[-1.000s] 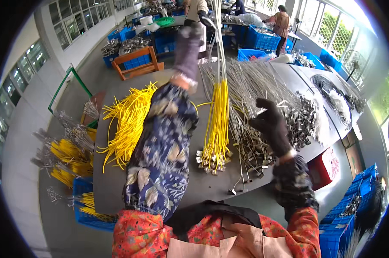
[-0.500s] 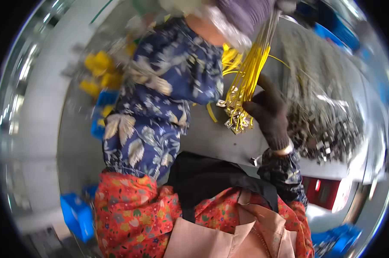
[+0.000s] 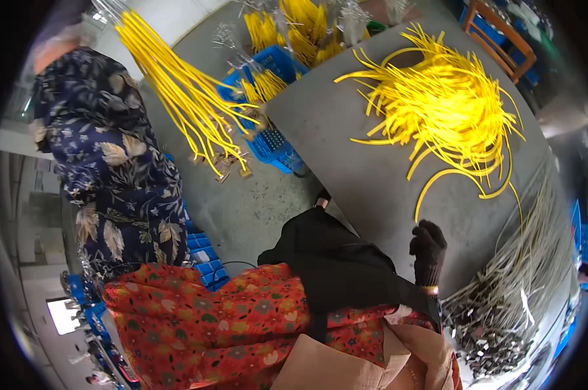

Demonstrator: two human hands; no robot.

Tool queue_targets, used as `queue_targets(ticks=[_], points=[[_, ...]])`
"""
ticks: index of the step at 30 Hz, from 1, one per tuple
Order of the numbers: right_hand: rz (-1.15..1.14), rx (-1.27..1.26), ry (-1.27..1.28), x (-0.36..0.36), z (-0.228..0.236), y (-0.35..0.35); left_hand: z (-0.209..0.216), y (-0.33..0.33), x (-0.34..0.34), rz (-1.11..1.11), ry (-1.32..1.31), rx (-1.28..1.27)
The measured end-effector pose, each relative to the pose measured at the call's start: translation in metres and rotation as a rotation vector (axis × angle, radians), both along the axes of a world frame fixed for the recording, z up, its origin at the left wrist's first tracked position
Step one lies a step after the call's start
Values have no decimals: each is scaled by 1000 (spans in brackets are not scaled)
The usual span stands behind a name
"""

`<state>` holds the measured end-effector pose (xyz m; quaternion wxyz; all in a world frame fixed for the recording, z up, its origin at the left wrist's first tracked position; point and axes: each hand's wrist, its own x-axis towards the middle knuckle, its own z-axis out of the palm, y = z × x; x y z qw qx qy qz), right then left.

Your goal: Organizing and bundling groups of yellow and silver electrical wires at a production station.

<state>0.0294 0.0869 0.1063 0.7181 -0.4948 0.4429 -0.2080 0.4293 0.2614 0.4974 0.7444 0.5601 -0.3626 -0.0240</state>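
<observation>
My left arm, in a dark blue floral sleeve, is raised at the upper left. My left hand (image 3: 57, 44), blurred and gloved, grips the top of a long bundle of yellow cables (image 3: 177, 97). The bundle's metal ends (image 3: 228, 166) dangle over the floor beside the grey table (image 3: 372, 182). My right hand (image 3: 428, 250), in a black glove, sits at the table's near edge with its fingers curled and nothing in it.
A loose heap of yellow cables (image 3: 450, 104) lies on the table, with bare metal cables (image 3: 521, 286) at its right end. Blue crates (image 3: 274, 104) holding more yellow bundles stand on the floor to the left. A wooden frame (image 3: 502, 32) stands behind the table.
The view has swung left and down. My left hand has carried the yellow bundle off the table and out over the floor. My right hand has let go of it and dropped to the table edge.
</observation>
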Motion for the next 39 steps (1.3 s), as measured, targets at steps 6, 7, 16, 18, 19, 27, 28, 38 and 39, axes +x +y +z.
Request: queue_targets(ticks=[6, 7, 16, 18, 19, 27, 28, 38, 39], points=[[-159, 94, 70, 80, -2, 13, -74, 58, 180, -132, 46, 57], [-141, 126, 84, 99, 2, 18, -89, 71, 224, -251, 109, 145], [-197, 119, 226, 155, 7, 42, -292, 15, 317, 383, 147, 608], [-299, 99, 237, 143, 22, 46, -345, -4, 336, 296, 7, 625], [-326, 100, 230, 142, 22, 48, -369, -17, 336, 371, 155, 694], [-412, 175, 259, 126, -4, 51, -473, -5, 344, 131, 226, 809], [-403, 177, 255, 125, -9, 54, -479, 15, 360, 130, 156, 630], [-422, 226, 294, 69, -43, 59, -341, -158, 85, -50, -600, 527], [-351, 238, 260, 65, -39, 55, -350, -180, 47, -177, -616, 564]])
